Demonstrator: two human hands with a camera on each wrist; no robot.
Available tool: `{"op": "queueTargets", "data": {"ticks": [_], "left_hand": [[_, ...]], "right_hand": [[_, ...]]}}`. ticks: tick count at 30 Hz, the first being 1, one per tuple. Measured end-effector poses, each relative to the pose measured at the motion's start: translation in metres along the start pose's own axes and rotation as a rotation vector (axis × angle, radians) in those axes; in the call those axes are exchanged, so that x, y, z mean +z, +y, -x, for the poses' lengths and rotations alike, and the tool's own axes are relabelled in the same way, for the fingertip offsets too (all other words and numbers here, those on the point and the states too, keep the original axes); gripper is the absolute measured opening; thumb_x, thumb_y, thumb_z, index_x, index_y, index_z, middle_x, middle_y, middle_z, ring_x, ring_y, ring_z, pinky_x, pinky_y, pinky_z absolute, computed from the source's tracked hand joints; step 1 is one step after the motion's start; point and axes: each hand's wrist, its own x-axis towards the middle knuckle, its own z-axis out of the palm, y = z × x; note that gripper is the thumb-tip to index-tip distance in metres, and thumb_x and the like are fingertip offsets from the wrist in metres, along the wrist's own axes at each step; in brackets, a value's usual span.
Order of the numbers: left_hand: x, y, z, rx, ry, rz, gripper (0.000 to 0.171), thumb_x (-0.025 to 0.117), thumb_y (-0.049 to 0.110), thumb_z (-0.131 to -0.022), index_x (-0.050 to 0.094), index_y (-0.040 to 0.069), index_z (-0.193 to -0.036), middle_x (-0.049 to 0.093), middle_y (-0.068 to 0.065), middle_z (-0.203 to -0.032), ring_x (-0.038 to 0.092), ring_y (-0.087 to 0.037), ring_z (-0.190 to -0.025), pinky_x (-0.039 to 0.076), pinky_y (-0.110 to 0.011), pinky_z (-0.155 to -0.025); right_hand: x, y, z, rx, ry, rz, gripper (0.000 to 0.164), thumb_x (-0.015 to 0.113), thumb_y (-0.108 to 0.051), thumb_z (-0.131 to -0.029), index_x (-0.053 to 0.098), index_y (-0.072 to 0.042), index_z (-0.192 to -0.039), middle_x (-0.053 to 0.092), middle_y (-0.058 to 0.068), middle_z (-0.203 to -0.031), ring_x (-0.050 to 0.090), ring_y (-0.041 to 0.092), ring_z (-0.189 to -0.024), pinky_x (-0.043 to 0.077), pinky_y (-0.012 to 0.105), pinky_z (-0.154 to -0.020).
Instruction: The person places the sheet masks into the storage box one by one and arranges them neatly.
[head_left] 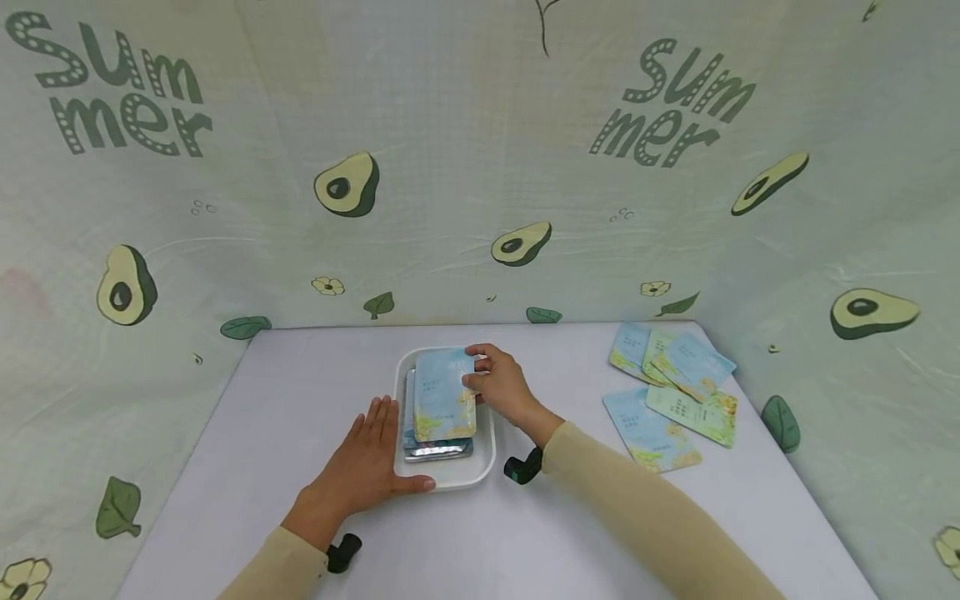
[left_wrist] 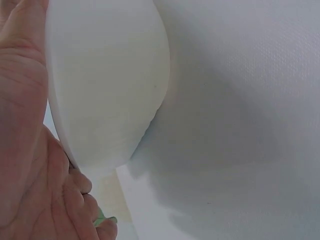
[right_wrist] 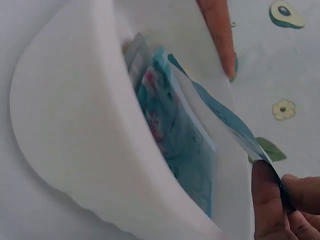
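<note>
I've a blue packet [head_left: 444, 396] up over the white tray [head_left: 483, 462], mid-table, its right edge pinched btwn thumb & fingers of the R hand [head_left: 501, 386]. Under it, other packets [head_left: 438, 451] lie in the tray, silvery near edge showing. L hand [head_left: 366, 462] has fingers straight, touching the tray's left side, thumb at the near rim. On the table's [head_left: 555, 533] right, toward the far end: loose blue & green packets [head_left: 686, 408], some overlapping. Avocado-print backdrop [head_left: 442, 100] behind.

On the table [head_left: 540, 533], a tray [head_left: 450, 475] contains packets [head_left: 438, 451]; from it, the left hand [head_left: 366, 458] lies at eight o'clock, the right hand [head_left: 504, 386] at two, loose packets [head_left: 647, 429] at three.
</note>
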Motion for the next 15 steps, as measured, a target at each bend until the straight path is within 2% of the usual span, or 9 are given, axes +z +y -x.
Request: {"op": "queueTargets", "data": {"ticks": [7, 11, 15], "left_hand": [[0.000, 0.001, 0.000, 0.001, -0.002, 0.001, 0.141, 0.071, 0.086, -0.076, 0.016, -0.011, -0.163, 0.018, -0.031, -0.172, 0.012, -0.047, -0.162, 0.022, -0.064, -0.128], [-0.001, 0.001, 0.001, 0.008, -0.004, 0.009, 0.142, 0.070, 0.086, -0.076, 0.017, -0.012, -0.163, 0.019, -0.032, -0.171, 0.014, -0.047, -0.161, 0.024, -0.064, -0.128], [-0.001, 0.001, 0.002, 0.014, -0.006, 0.013, 0.142, 0.068, 0.087, -0.076, 0.016, -0.012, -0.163, 0.019, -0.032, -0.171, 0.014, -0.047, -0.161, 0.025, -0.064, -0.127]], "right_hand": [[0.019, 0.000, -0.003, -0.004, -0.028, 0.089, 0.048, 0.073, -0.004, -0.097, 0.061, -0.010, -0.144, 0.069, 0.020, -0.128, 0.074, 0.027, -0.099, 0.066, 0.036, -0.069], [0.021, -0.003, -0.003, -0.015, -0.075, 0.260, 0.058, 0.073, -0.006, -0.097, 0.055, -0.012, -0.152, 0.067, 0.021, -0.137, 0.074, 0.029, -0.105, 0.065, 0.031, -0.069], [0.022, -0.005, -0.002, -0.043, -0.093, 0.448, 0.062, 0.074, -0.007, -0.098, 0.051, -0.012, -0.155, 0.068, 0.020, -0.135, 0.075, 0.023, -0.094, 0.062, 0.025, -0.064]]}}
